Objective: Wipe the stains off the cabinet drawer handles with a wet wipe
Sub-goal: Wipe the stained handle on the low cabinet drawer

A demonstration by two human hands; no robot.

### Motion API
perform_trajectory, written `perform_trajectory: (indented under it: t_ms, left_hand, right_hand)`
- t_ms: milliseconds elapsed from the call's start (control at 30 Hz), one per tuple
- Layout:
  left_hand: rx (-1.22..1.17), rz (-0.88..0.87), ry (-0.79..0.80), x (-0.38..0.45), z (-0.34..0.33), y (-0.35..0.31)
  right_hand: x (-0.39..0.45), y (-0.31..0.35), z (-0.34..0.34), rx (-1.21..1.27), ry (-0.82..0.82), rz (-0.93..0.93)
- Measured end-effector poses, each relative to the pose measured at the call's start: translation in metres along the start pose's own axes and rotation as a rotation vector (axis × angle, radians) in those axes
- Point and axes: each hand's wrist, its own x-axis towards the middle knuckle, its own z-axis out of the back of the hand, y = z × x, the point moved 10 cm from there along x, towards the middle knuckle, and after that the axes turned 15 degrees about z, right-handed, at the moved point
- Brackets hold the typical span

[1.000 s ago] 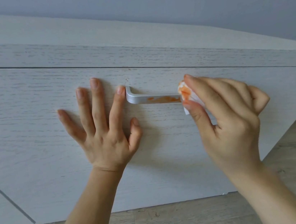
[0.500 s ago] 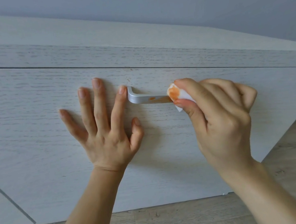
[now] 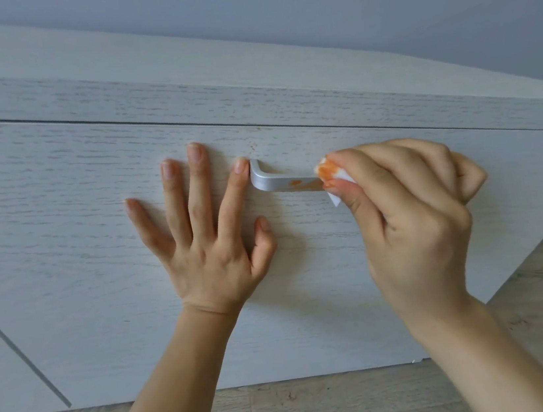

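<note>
A silver drawer handle (image 3: 270,180) sits on the whitewashed wood drawer front (image 3: 74,214), with orange smears on its bar just left of my right hand. My right hand (image 3: 410,218) pinches a white wet wipe (image 3: 328,172), stained orange, around the handle's bar and hides the handle's right part. My left hand (image 3: 205,235) lies flat on the drawer front with fingers spread, its index fingertip beside the handle's left end.
The cabinet top (image 3: 246,81) runs above the drawer, with a pale blue-grey wall (image 3: 374,2) behind. Wood-look floor (image 3: 290,410) lies below, and another cabinet panel (image 3: 5,372) stands at the lower left.
My right hand slid the wipe left along the handle, then a little back to the right. The orange smear on the bar is shorter. My left hand has stayed put.
</note>
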Motion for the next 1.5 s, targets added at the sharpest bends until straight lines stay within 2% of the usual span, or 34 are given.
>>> perform_trajectory:
  t_ms: [200,333,533,667,967,1133,1333,1500]
  left_hand:
    - [-0.005,-0.013,0.004,0.000,0.000,-0.001]
    - [0.001,0.002,-0.005,-0.001,0.000,0.001]
    - [0.002,-0.010,-0.004,0.001,0.001,-0.001]
    - [0.003,-0.006,-0.005,0.000,0.000,0.000]
    - [0.015,-0.006,-0.015,0.001,0.001,-0.002]
    - [-0.014,-0.021,-0.027,0.003,0.007,-0.001]
    - [-0.022,-0.013,-0.061,0.005,0.011,-0.001]
    - [-0.003,-0.021,-0.054,0.004,0.010,-0.001]
  right_hand:
    - [-0.006,-0.015,0.019,0.040,-0.101,-0.098]
    - [-0.011,-0.001,0.012,0.088,-0.043,-0.049]
    - [-0.007,0.000,0.001,0.049,-0.076,-0.083]
    - [-0.004,0.006,-0.001,0.035,-0.066,-0.025]
    - [0.002,0.014,-0.006,0.015,-0.028,-0.053]
    - [-0.006,0.003,0.011,0.152,-0.172,-0.119]
    - [-0.005,0.009,0.003,0.150,-0.175,-0.087]
    - [-0.005,0.011,-0.002,0.124,-0.111,0.044]
